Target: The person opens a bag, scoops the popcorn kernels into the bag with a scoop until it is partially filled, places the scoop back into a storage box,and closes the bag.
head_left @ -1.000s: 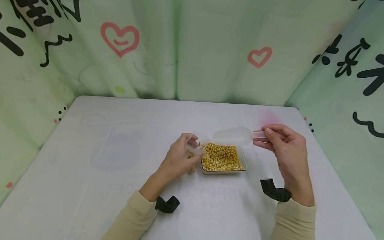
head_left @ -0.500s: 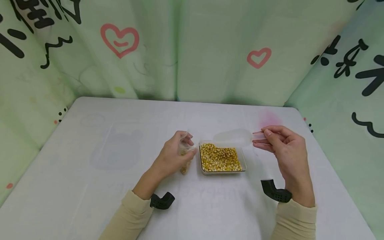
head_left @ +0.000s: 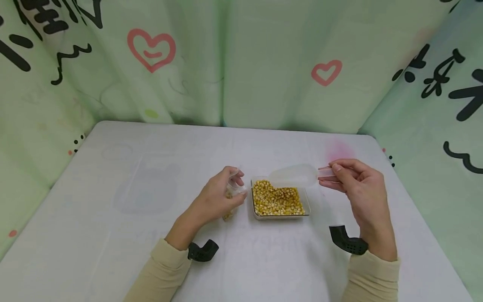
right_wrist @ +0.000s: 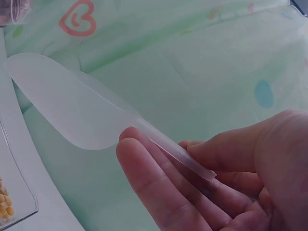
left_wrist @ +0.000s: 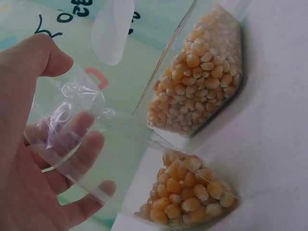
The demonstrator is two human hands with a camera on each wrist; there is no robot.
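My left hand (head_left: 211, 199) holds a clear plastic bag (left_wrist: 77, 91) by its upper part, with the thumb on one side and the fingers spread along the other. Corn kernels (left_wrist: 185, 192) fill the bag's bottom, low over the table. To its right stands a clear rectangular container (head_left: 307, 208), heaped with yellow corn kernels (head_left: 277, 201). Between thumb and fingers, my right hand (head_left: 366, 188) pinches the short handle of a translucent white scoop (head_left: 294, 175). The scoop's broad blade, bare in the right wrist view, hangs over the container's far edge.
A white-covered table (head_left: 151, 243) bears the container near its middle. Light green curtains (head_left: 264, 84) with hearts and black lettering enclose the back and both sides. Black wrist mounts (head_left: 203, 251) sit on both of my wrists.
My left hand has moved left with the bag, away from the container's left edge, which now shows fully. The right hand and scoop have stayed nearly in place.
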